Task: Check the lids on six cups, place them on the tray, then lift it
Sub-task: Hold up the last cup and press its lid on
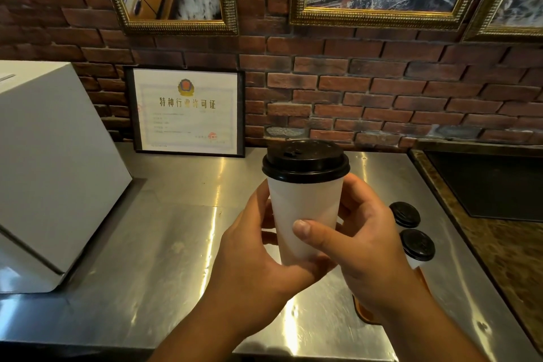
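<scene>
A white paper cup (pixel 305 209) with a black lid (pixel 305 160) is held upright above the steel counter, in the middle of the view. My left hand (pixel 258 256) wraps its lower left side and base. My right hand (pixel 361 241) grips its right side, thumb across the front. Two more cups show only their black lids: one lidded cup (pixel 405 214) and another lidded cup (pixel 417 244) stand behind my right hand. They rest on an orange-brown tray (pixel 363 313), mostly hidden by my right wrist.
A steel counter (pixel 164 244) runs to a brick wall. A white box-shaped appliance (pixel 50 173) fills the left. A framed certificate (pixel 188 110) leans on the wall. A dark sink (pixel 493 182) set in a stone top lies at the right.
</scene>
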{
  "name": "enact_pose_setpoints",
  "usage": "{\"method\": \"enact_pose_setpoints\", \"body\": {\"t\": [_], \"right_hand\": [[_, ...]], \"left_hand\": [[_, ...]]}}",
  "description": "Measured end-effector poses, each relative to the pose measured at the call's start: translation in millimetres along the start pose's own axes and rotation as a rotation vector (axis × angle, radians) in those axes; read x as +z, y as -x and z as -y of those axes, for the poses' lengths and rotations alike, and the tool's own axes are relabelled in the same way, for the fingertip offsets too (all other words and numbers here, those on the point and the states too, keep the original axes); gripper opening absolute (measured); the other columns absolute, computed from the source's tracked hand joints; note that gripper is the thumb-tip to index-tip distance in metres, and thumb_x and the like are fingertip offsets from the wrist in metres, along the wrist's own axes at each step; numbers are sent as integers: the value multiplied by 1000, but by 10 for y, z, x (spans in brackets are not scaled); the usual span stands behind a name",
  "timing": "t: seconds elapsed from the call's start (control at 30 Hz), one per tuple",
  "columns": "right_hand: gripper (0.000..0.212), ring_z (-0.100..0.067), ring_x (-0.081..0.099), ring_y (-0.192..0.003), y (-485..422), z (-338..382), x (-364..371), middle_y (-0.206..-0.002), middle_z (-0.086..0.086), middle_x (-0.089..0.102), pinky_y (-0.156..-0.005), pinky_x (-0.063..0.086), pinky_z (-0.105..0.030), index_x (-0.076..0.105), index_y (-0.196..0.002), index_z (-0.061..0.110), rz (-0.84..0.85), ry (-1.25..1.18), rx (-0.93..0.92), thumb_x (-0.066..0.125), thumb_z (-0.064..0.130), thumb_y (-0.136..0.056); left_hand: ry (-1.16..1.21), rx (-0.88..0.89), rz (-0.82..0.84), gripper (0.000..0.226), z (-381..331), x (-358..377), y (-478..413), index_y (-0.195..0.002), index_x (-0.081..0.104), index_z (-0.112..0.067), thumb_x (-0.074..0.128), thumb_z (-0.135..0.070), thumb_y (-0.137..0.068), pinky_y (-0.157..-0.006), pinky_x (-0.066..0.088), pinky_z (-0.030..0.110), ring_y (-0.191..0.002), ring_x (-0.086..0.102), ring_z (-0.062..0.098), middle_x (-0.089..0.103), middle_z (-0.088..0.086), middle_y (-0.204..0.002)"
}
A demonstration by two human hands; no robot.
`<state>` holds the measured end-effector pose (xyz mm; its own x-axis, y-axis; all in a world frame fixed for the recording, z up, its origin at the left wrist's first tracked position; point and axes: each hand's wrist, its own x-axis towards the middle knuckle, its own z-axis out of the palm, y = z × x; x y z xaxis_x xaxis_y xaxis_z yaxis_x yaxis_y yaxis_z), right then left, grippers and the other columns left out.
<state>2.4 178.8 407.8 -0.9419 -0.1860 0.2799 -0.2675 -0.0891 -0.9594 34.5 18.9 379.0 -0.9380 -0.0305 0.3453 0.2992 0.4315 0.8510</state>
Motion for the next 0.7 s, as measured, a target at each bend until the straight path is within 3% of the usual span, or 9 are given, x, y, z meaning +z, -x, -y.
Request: {"method": "enact_pose_setpoints", "body": {"t": [0.13,0.3,0.47,0.7], "right_hand": [[69,-7,69,-116,-10,-4,0,-124,17,71,-77,62,-21,60,-126,55,8,-20,-1,93,41,-67],[68,-12,70,-117,-18,4,0,-125,11,72,-78,63,-23,62,-129,47,5,-60,-10,93,36,-69],[68,-5,69,-115,-19,5,28,-122,17,72,-75,62,-18,62,-123,56,-29,-47,-3,96,50,-65],[73,-9,70,-115,-29,34,13,-122,13,73,-76,63,-22,62,-126,50,-28,-58,30,93,62,-62]], "left_hand": [[-8,2,-20,95,-6,3,-6,-134,29,-77,82,-74,-55,-78,56,9,-118,55,-11,55,-42,-129],[19,7,1,98,-19,14,-14,-140,32,-68,86,-69,-58,-82,60,16,-117,59,-7,57,-36,-130],[29,-19,-14,100,-38,36,-16,-140,32,-69,86,-68,-56,-85,63,22,-117,59,-6,58,-34,-131],[50,-18,0,99,-41,52,-21,-140,34,-67,88,-64,-57,-80,62,20,-116,61,-4,59,-32,-130]]}}
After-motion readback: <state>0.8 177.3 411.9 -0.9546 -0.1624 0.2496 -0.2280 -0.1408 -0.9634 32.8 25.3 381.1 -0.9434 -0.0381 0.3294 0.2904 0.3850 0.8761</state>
